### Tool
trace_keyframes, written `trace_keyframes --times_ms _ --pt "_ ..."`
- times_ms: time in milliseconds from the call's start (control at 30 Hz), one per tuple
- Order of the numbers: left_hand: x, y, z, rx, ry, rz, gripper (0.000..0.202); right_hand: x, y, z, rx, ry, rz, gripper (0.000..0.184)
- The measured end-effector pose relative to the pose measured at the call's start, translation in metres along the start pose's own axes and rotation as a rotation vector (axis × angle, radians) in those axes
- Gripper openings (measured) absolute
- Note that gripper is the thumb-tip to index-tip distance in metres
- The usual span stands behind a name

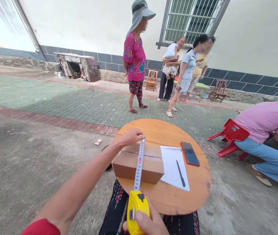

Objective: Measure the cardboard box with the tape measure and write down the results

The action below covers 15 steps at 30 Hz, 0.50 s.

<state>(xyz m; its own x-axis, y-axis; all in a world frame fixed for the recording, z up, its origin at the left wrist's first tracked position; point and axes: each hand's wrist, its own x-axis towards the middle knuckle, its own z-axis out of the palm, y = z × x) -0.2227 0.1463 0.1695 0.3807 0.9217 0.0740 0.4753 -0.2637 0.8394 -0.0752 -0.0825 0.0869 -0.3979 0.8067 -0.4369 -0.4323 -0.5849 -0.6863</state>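
A yellow tape measure [135, 209] sits in my right hand [148, 220], which is wrapped round its case near the table's front edge. Its pale blade [139, 169] runs out away from me over the top of a brown cardboard box [126, 160]. My left hand [134, 135] pinches the far end of the blade, just past the box's far edge. Right of the box lie white paper sheets [170, 160] with a black pen [181, 174] on them. A dark phone with a red edge [190, 153] rests beyond the paper.
All this is on a round wooden table [200, 189] close before my knees. At the right a person in pink [266, 120] bends forward on a red plastic chair [237, 130]. Several people stand on the paving ahead. A small box [98, 142] lies on the ground at left.
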Motion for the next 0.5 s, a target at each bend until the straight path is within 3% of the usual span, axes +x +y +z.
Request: trace_keyframes --times_ms 267,400,500 --pt "-0.002 -0.029 0.012 0.068 -0.058 0.059 0.034 0.000 -0.008 0.006 0.022 -0.029 0.032 0.106" --pt "-0.004 -0.032 0.013 0.062 -0.054 0.075 0.034 -0.005 -0.019 0.009 0.015 -0.054 0.083 0.123" --pt "-0.005 -0.032 0.012 0.056 -0.058 0.088 0.034 -0.006 -0.024 0.008 0.001 -0.064 0.108 0.122"
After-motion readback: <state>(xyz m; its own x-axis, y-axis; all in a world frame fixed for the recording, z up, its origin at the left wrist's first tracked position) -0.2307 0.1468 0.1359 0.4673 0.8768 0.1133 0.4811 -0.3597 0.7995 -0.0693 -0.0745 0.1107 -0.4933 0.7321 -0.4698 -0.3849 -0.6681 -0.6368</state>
